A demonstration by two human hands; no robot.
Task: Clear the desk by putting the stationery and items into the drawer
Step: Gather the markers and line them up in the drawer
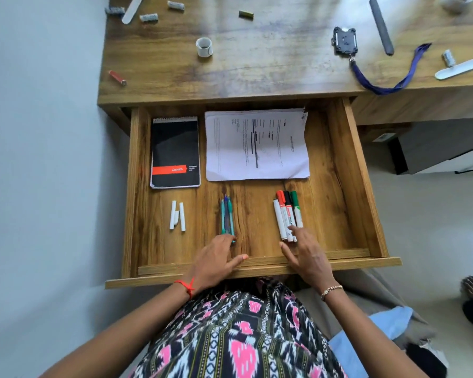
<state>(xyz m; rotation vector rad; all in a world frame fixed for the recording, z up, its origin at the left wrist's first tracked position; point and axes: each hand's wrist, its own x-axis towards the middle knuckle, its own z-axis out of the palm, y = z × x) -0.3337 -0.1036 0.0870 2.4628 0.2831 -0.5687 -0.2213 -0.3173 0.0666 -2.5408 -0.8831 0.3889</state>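
The drawer (pixel 361 170) stands pulled out from under the desk (pixel 257 66), with bare wood between the chalk sticks (pixel 177 215), the pens (pixel 227 216) and the markers (pixel 287 215), and a wide clear strip along its right wall. The left hand (pixel 219 259) lies spread and flat at the front rail, fingertips touching the near ends of the pens and holding nothing, while the right hand (pixel 306 253) is also spread, its forefinger resting on the near ends of the markers. A notepad (pixel 175 152) and papers (pixel 257 145) lie at the back; their print is too small to read, and items on the desk's far edge are cut off
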